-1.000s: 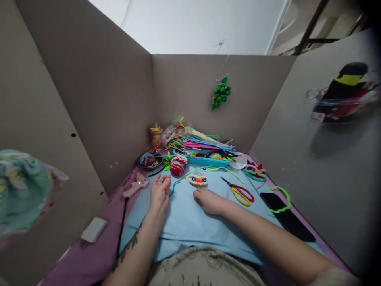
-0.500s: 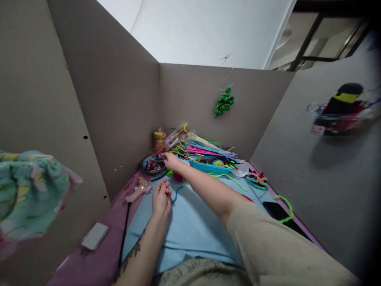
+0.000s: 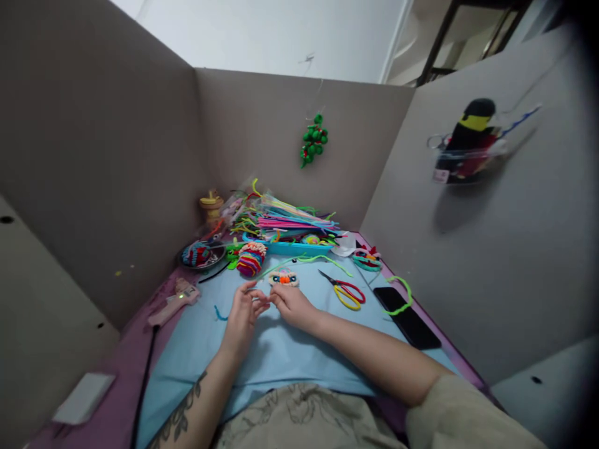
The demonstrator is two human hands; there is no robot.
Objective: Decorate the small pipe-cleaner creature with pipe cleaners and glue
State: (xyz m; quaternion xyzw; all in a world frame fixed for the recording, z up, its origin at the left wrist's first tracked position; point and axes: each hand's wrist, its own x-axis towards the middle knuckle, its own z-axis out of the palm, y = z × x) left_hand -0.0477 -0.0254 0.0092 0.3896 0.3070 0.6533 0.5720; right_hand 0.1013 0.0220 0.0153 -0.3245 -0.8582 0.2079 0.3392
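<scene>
My left hand (image 3: pixel 246 313) is above the blue cloth with its fingers apart and slightly bent, their tips next to the right hand. My right hand (image 3: pixel 294 307) is closed in a pinch; whatever is between its fingertips is too small to make out. Just beyond the hands lies a cream fuzzy face piece (image 3: pixel 284 278) with blue eyes and an orange middle. A striped, multicoloured pipe-cleaner piece (image 3: pixel 251 259) sits behind the left hand. To the right rest scissors (image 3: pixel 347 293) with red and yellow handles. A short blue pipe cleaner (image 3: pixel 219 313) is left of my left hand.
At the back, a blue tray (image 3: pixel 299 247) holds many pipe cleaners (image 3: pixel 294 219). A dark bowl (image 3: pixel 202 255) with small parts is on the left, near a pink glue gun (image 3: pixel 175 302). On the right lies a phone (image 3: pixel 412 321) under a green pipe cleaner (image 3: pixel 403 300). Partition walls surround the table.
My right hand has come back from the bowl at the left to meet my left hand in the middle. The view has turned right, showing the scissors and face piece in full.
</scene>
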